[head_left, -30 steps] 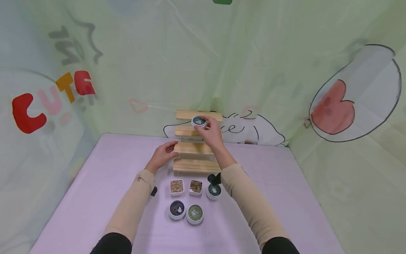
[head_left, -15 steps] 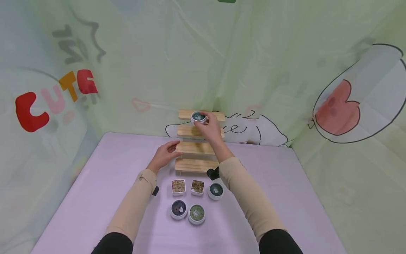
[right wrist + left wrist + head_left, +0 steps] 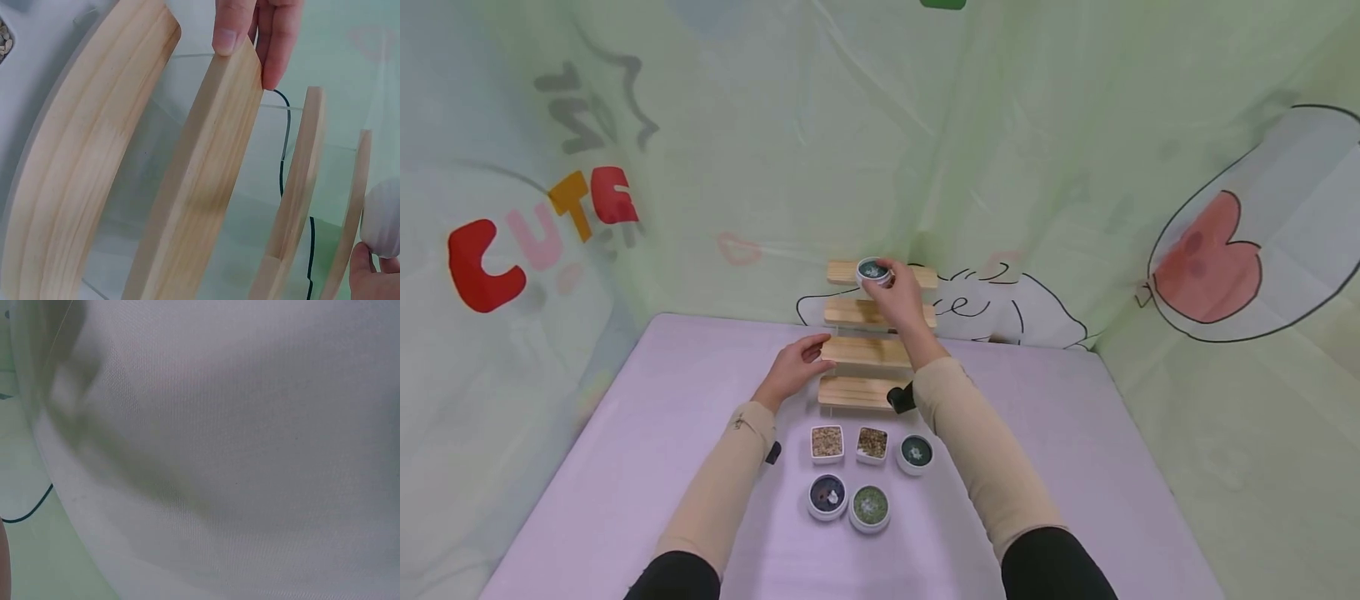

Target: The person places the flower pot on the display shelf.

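A stepped shelf with several pale wooden boards [image 3: 859, 392] and clear supports stands at the back of the table. My left hand [image 3: 793, 368] grips the left end of its second board from the bottom; in the right wrist view the thumb [image 3: 229, 34] lies on the front edge, fingers behind. My right hand [image 3: 901, 298] holds a small round white pot [image 3: 872, 272] with a dark green top between thumb and fingers. The pot overlaps the left part of the top board [image 3: 922, 277] in the head view. In the right wrist view, the pot [image 3: 382, 219] appears right beside that board.
Before the shelf stand two square white pots with gravelly tops, the left pot [image 3: 827, 444] and right pot [image 3: 872, 445]. Near them are round pots: dark green [image 3: 915, 454], blackish [image 3: 827, 497], mossy green [image 3: 870, 508]. A printed curtain [image 3: 775, 167] hangs close behind.
My right hand has moved the pot slightly up, from in front of the upper boards to the level of the top board. My left hand has kept its grip on the shelf.
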Action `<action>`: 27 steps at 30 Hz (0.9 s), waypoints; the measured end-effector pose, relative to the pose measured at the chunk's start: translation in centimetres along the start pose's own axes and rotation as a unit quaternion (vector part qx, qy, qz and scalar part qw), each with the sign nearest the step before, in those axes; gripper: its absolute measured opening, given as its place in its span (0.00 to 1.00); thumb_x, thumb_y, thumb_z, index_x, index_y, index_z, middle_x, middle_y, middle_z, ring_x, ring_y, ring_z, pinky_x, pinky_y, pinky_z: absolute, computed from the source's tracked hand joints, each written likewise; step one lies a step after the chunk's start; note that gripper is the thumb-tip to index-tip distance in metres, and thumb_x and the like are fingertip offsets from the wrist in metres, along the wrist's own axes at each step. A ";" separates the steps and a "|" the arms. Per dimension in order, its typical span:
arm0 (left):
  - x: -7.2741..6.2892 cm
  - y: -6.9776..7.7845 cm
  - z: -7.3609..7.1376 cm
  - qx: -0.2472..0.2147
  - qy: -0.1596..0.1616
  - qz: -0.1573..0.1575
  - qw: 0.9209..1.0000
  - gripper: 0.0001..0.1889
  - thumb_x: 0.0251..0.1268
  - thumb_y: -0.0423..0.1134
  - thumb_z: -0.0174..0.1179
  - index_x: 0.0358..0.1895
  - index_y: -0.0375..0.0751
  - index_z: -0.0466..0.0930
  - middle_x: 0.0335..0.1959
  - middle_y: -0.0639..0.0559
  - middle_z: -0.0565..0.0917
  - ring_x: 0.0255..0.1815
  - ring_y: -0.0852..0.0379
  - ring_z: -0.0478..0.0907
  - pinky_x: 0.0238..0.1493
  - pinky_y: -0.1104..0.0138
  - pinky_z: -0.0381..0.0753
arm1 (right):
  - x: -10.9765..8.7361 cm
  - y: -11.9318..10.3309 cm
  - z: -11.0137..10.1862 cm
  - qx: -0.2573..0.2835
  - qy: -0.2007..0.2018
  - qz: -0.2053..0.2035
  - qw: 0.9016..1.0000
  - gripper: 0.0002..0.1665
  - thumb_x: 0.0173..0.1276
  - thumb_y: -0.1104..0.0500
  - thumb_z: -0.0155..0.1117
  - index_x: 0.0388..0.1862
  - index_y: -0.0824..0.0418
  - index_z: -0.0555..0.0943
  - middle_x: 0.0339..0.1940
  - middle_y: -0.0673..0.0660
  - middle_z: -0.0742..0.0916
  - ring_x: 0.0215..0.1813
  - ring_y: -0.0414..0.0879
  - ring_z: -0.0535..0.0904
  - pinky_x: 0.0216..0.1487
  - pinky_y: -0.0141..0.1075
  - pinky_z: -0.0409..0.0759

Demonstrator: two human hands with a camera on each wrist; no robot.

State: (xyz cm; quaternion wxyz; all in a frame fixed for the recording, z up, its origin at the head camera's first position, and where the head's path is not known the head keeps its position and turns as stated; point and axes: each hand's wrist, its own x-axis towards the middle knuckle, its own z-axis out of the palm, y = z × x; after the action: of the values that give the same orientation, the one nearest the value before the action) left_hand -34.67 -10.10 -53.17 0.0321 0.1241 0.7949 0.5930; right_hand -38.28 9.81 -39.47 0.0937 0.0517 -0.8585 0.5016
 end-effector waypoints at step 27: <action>0.0 0.1 0.0 0.008 0.006 -0.006 1.000 0.34 0.60 0.38 0.70 0.68 0.34 0.69 0.69 0.40 0.71 0.69 0.48 0.68 0.68 0.68 0.72 | 2.3 -0.5 0.5 -0.046 -0.036 0.024 0.998 0.31 0.70 0.51 0.63 0.68 0.61 0.71 0.65 0.61 0.77 0.64 0.53 0.73 0.64 0.43 0.77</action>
State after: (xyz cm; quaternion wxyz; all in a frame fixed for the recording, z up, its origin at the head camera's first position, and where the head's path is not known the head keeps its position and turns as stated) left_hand -34.61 -10.07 -53.08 0.0297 0.1163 0.8004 0.5873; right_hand -40.48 9.08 -38.78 0.0535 0.0448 -0.8843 0.4617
